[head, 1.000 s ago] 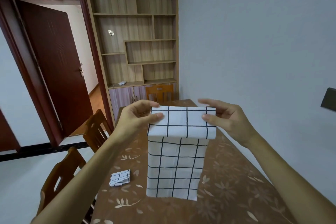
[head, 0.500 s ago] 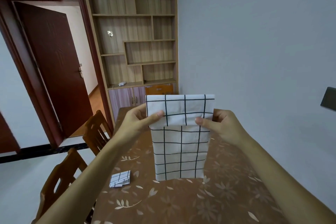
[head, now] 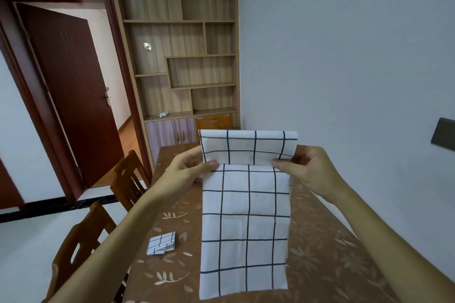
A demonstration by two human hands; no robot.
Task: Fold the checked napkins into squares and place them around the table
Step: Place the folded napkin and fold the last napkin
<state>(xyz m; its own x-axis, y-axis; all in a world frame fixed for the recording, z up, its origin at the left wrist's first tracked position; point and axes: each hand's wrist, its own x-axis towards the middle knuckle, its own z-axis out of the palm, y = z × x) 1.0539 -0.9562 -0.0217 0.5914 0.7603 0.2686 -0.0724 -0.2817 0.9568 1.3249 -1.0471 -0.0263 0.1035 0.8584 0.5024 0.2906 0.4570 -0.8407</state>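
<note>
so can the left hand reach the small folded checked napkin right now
Likely not yet: the left hand pinches the long white checked napkin. The small folded checked napkin lies uncovered on the brown floral table beside that forearm, so letting go should free the way.

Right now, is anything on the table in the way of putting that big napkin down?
Nothing visible: the table shows only a small folded napkin, off to the left of the held napkin.
</note>
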